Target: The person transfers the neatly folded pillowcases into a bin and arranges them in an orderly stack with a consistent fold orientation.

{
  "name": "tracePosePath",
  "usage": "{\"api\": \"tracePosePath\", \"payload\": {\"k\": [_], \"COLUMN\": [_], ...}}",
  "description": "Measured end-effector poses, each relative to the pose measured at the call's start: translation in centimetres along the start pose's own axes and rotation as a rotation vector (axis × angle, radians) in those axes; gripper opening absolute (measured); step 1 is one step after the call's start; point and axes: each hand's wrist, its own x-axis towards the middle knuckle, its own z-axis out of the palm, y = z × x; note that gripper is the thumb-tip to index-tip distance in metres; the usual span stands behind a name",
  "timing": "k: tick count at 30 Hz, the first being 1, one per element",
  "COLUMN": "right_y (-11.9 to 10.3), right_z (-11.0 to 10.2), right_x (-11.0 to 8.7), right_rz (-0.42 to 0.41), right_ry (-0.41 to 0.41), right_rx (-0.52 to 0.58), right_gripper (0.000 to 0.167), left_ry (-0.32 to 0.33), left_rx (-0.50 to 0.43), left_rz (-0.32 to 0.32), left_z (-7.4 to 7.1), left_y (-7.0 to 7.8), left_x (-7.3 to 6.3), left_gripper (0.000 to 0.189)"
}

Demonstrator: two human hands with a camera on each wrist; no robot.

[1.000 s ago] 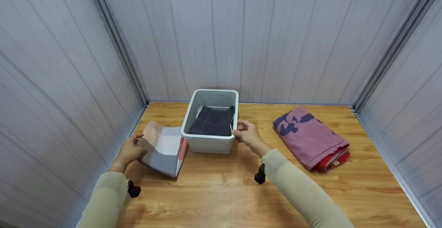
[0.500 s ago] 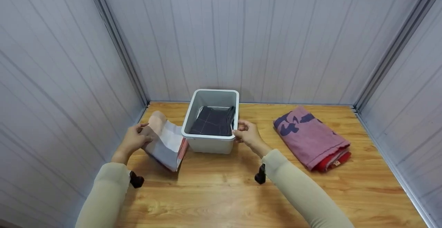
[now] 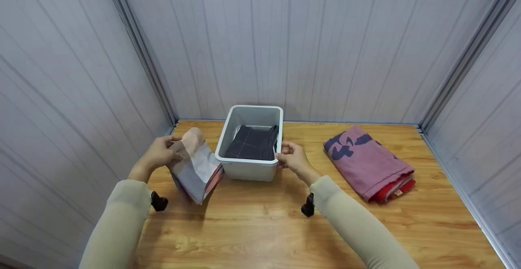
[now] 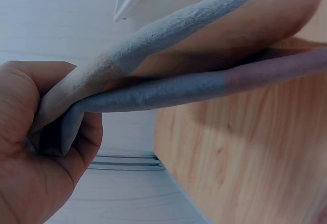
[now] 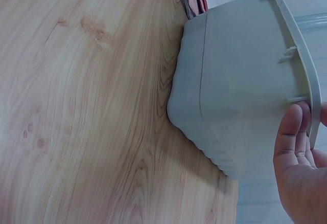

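Observation:
My left hand [image 3: 160, 155] pinches the left end of a folded grey, white and pink cloth [image 3: 199, 165], which slants down to the right against the near left side of the box. In the left wrist view the thumb and curled fingers of that hand grip the layers of the cloth [image 4: 168, 93], which gape apart farther along. A white plastic box [image 3: 248, 170] stands near the back wall with a folded dark checked cloth [image 3: 250, 143] inside. At the box's near right corner, my right hand [image 3: 295, 161] holds the rim [image 5: 301, 55] between thumb and fingers.
A folded pink cloth [image 3: 366, 159] with a purple pattern lies to the right on the wooden tabletop [image 3: 260, 224], red layers showing at its near edge. Pale panel walls [image 3: 264, 45] enclose the back and both sides.
My left hand has raised its end of the grey, white and pink cloth and moved slightly right, so the cloth tilts more steeply. The right hand stays at the box rim.

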Motion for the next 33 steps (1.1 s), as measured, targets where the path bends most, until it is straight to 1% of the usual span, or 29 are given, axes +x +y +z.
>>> {"api": "tracePosePath", "payload": {"k": [5, 8, 12, 16, 21, 27, 33], "right_y": [-0.1, 0.0, 0.0, 0.1, 0.0, -0.2, -0.2], "right_z": [-0.1, -0.1, 0.0, 0.1, 0.2, 0.2, 0.2], "right_x": [0.0, 0.1, 0.1, 0.1, -0.1, -0.1, 0.0], "right_rz": [0.007, 0.008, 0.009, 0.005, -0.009, -0.003, 0.008], "right_ry": [-0.003, -0.005, -0.004, -0.001, -0.007, -0.010, -0.006], "right_rx": [0.001, -0.002, -0.007, -0.008, -0.004, -0.004, -0.006], "right_gripper": [0.056, 0.055, 0.055, 0.054, 0.052, 0.053, 0.054], "left_ry": [-0.061, -0.091, -0.134, -0.171, -0.233, -0.297, -0.353], "left_rx": [0.050, 0.108, 0.192, 0.246, 0.307, 0.391, 0.425], "left_rz": [0.007, 0.019, 0.054, 0.089, 0.088, 0.104, 0.105], "left_z": [-0.5, -0.8, -1.3, -1.7, -2.2, -2.7, -2.9], "left_y": [1.2, 1.7, 2.1, 2.7, 3.9, 5.8, 7.2], "left_x": [0.0, 0.0, -0.1, -0.3, -0.4, -0.6, -1.1], "left_gripper": [0.068, 0.068, 0.067, 0.067, 0.067, 0.067, 0.065]}}
